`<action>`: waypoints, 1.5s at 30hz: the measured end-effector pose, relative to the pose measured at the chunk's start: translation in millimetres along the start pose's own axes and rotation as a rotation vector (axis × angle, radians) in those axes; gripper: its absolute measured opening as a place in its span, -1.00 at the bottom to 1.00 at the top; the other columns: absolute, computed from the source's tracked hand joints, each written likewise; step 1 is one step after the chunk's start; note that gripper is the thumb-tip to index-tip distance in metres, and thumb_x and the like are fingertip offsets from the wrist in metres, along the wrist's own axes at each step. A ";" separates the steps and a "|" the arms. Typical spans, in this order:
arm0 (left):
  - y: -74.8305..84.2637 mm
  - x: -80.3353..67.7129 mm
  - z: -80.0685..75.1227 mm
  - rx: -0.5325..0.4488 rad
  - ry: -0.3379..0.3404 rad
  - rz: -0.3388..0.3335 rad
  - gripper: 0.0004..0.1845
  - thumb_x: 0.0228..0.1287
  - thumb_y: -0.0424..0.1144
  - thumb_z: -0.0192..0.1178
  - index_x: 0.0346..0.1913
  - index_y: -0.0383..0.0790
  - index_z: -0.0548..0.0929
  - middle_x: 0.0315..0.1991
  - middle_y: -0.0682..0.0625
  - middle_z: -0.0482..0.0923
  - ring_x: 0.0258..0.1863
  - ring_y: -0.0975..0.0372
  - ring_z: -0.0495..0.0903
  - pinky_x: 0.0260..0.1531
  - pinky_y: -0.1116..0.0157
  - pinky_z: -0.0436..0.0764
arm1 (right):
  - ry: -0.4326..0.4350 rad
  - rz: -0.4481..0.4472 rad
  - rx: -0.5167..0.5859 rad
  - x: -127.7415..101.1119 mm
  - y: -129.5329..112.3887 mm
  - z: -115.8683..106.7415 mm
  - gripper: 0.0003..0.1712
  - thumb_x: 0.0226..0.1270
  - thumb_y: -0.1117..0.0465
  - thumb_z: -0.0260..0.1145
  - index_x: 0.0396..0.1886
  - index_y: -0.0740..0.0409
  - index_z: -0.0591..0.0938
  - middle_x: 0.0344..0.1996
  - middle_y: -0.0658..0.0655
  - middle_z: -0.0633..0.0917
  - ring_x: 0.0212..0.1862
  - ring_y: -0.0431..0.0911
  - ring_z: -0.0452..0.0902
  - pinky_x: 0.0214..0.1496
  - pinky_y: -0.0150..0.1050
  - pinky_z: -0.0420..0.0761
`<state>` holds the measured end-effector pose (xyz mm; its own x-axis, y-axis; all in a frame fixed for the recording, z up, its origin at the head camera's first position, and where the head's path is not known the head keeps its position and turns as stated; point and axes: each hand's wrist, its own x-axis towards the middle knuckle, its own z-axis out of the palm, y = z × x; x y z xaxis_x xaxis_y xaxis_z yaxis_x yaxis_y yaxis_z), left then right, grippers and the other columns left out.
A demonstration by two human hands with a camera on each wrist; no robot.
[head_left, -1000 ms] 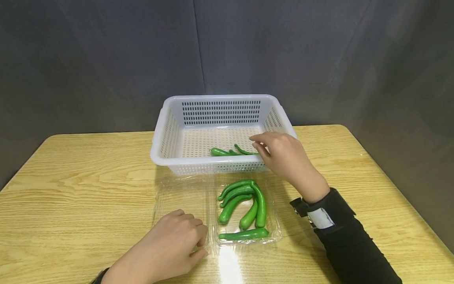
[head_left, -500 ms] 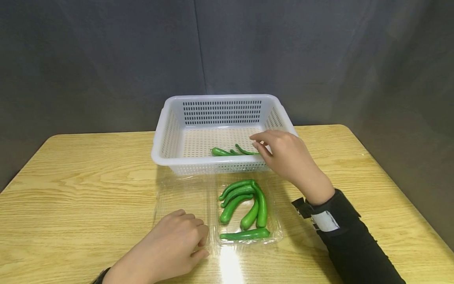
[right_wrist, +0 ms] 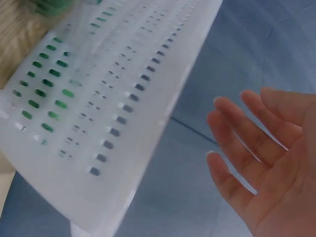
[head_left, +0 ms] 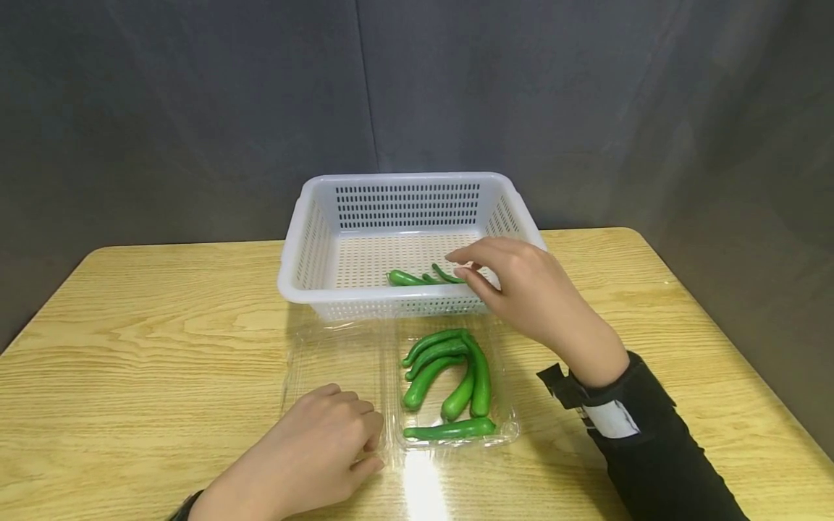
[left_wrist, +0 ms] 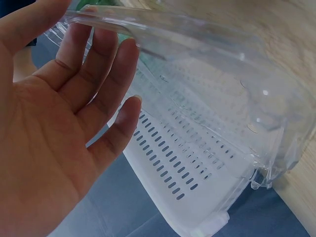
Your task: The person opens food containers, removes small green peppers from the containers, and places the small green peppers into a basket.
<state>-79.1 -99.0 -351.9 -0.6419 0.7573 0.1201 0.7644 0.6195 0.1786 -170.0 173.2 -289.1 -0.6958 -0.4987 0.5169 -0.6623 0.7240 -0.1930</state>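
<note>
In the head view my right hand [head_left: 521, 282] hovers over the near right rim of a white perforated plastic basket [head_left: 306, 295], fingers loosely bent with a gap between thumb and forefinger. The right wrist view shows that hand [right_wrist: 266, 153] holding nothing. Below the fingers, long green peppers [head_left: 405, 278] lie along the basket's near side, partly hidden by its wall. My left hand [head_left: 316, 449] is over the near edge of the clear hinged container's left half [head_left: 335, 362]; its relaxed fingers [left_wrist: 111, 74] are at the plastic edge. Several long green peppers [head_left: 481, 376] lie in the right half.
The container [head_left: 511, 427] lies unfolded on the wooden table [head_left: 163, 347], right in front of the basket. A dark grey wall [head_left: 195, 123] stands behind the table's far edge.
My right hand has shifted slightly left over the basket, and its thumb and forefinger have spread a little. The left hand, container and peppers stay as they were.
</note>
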 end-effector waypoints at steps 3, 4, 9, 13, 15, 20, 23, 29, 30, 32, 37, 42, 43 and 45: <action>0.0 0.2 -0.1 -0.001 0.001 -0.001 -0.67 0.09 -0.17 0.34 -0.65 0.06 0.38 -0.65 0.32 0.21 -0.59 0.39 0.20 -0.42 0.39 0.29 | -0.033 -0.012 0.005 -0.5 -4.8 -3.9 -0.77 0.36 0.20 0.35 -0.02 0.09 0.73 -0.20 0.04 0.75 -0.12 -0.06 0.63 -0.04 -0.07 0.58; -0.1 0.2 -0.1 -0.001 0.002 0.000 -0.67 0.08 -0.17 0.34 -0.65 0.07 0.39 -0.65 0.32 0.21 -0.59 0.39 0.20 -0.42 0.39 0.29 | -0.052 -0.012 0.008 -0.7 -6.3 -5.1 -0.76 0.36 0.20 0.35 -0.01 0.08 0.73 -0.18 0.03 0.75 -0.12 -0.06 0.62 -0.04 -0.07 0.58; -0.3 0.1 -0.4 -0.004 -0.001 -0.001 -0.68 0.08 -0.17 0.35 -0.64 0.06 0.41 -0.64 0.32 0.22 -0.60 0.40 0.20 -0.42 0.40 0.29 | -0.168 -0.005 0.040 -1.6 -12.9 -9.8 -0.72 0.36 0.17 0.35 0.04 0.06 0.71 -0.10 0.00 0.74 -0.12 -0.13 0.63 -0.05 -0.11 0.59; -0.7 -0.1 -0.9 -0.005 -0.008 -0.004 -0.67 0.09 -0.17 0.36 -0.63 0.06 0.40 -0.64 0.32 0.22 -0.60 0.40 0.20 -0.43 0.40 0.29 | -0.237 -0.005 0.075 -2.2 -16.1 -10.7 -0.70 0.35 0.17 0.36 0.05 0.08 0.70 -0.09 -0.01 0.74 -0.13 -0.17 0.64 -0.10 -0.16 0.61; -0.8 -0.3 -1.1 -0.004 -0.010 -0.005 -0.67 0.09 -0.16 0.36 -0.63 0.06 0.40 -0.64 0.32 0.22 -0.60 0.40 0.20 -0.43 0.40 0.29 | -0.257 -0.008 0.088 -2.8 -16.6 -10.3 -0.70 0.34 0.18 0.38 0.05 0.08 0.71 -0.09 -0.01 0.74 -0.11 -0.17 0.65 -0.09 -0.17 0.61; -0.8 -0.5 -1.2 -0.005 -0.011 -0.005 -0.66 0.09 -0.16 0.37 -0.63 0.06 0.39 -0.64 0.32 0.21 -0.60 0.39 0.20 -0.42 0.40 0.28 | -0.313 -0.034 0.125 -5.3 -18.2 -9.5 -0.68 0.28 0.20 0.43 0.03 0.08 0.71 -0.06 -0.03 0.74 -0.02 -0.16 0.65 -0.01 -0.19 0.61; -0.7 -0.4 -0.9 -0.004 -0.006 -0.002 -0.67 0.09 -0.17 0.36 -0.64 0.07 0.39 -0.64 0.32 0.21 -0.60 0.40 0.20 -0.43 0.40 0.28 | -0.373 -0.032 0.147 -7.5 -19.8 -9.4 -0.67 0.24 0.22 0.46 0.01 0.09 0.71 -0.06 -0.05 0.73 -0.01 -0.17 0.65 0.00 -0.19 0.61; -0.3 -0.5 -0.3 -0.002 0.005 0.006 -0.68 0.07 -0.17 0.35 -0.63 0.06 0.40 -0.63 0.33 0.23 -0.59 0.40 0.20 -0.42 0.40 0.29 | -0.492 -0.008 0.181 -9.7 -22.4 -8.0 -0.64 0.20 0.25 0.48 0.02 0.01 0.72 -0.08 -0.11 0.72 -0.05 -0.23 0.63 -0.01 -0.19 0.61; -0.3 -0.6 -0.2 0.000 0.007 0.008 -0.68 0.07 -0.17 0.35 -0.64 0.06 0.40 -0.63 0.33 0.23 -0.59 0.40 0.20 -0.42 0.40 0.29 | -0.507 -0.006 0.186 -9.6 -22.8 -7.8 -0.62 0.19 0.25 0.48 0.03 -0.01 0.72 -0.07 -0.12 0.72 -0.04 -0.23 0.63 0.00 -0.19 0.60; -0.1 -0.7 -0.1 0.003 0.012 0.009 -0.68 0.07 -0.18 0.35 -0.64 0.07 0.39 -0.64 0.33 0.22 -0.59 0.40 0.20 -0.42 0.40 0.29 | -0.529 -0.004 0.192 -9.7 -23.2 -7.4 -0.60 0.19 0.26 0.49 0.05 -0.02 0.71 -0.07 -0.12 0.72 -0.01 -0.22 0.63 0.03 -0.18 0.60; 0.2 -0.7 0.1 0.005 0.016 0.011 -0.67 0.06 -0.18 0.34 -0.65 0.07 0.37 -0.65 0.32 0.21 -0.60 0.40 0.20 -0.41 0.40 0.29 | -0.572 0.013 0.177 -10.1 -25.4 -6.7 -0.55 0.17 0.26 0.50 0.09 0.00 0.69 0.00 -0.10 0.70 0.06 -0.18 0.61 0.11 -0.16 0.56; 0.0 -0.3 0.1 0.006 0.010 0.011 -0.66 0.07 -0.17 0.35 -0.65 0.07 0.37 -0.65 0.32 0.21 -0.60 0.40 0.20 -0.42 0.39 0.29 | -0.606 0.004 0.172 -10.1 -27.9 -3.0 -0.59 0.11 0.28 0.53 0.00 0.01 0.72 -0.09 -0.10 0.71 -0.03 -0.18 0.61 0.06 -0.18 0.56; 0.0 -0.2 0.1 0.007 0.010 0.011 -0.66 0.08 -0.16 0.35 -0.65 0.07 0.37 -0.65 0.32 0.21 -0.60 0.40 0.20 -0.42 0.40 0.29 | -0.612 -0.002 0.178 -10.0 -28.1 -1.9 -0.62 0.10 0.29 0.53 -0.04 0.01 0.72 -0.13 -0.10 0.71 -0.06 -0.18 0.61 0.03 -0.19 0.57; 0.0 -0.2 0.2 0.010 0.011 0.013 -0.65 0.08 -0.16 0.35 -0.65 0.07 0.37 -0.65 0.32 0.21 -0.60 0.40 0.20 -0.42 0.39 0.29 | -0.625 -0.011 0.189 -9.9 -28.7 0.3 -0.67 0.09 0.31 0.53 -0.11 0.01 0.73 -0.19 -0.10 0.71 -0.12 -0.18 0.61 -0.01 -0.20 0.57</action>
<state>-79.0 -99.1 -352.1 -0.6323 0.7633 0.1329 0.7734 0.6115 0.1671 -144.2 157.2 -288.9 -0.6812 -0.7302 -0.0521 -0.6682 0.6493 -0.3633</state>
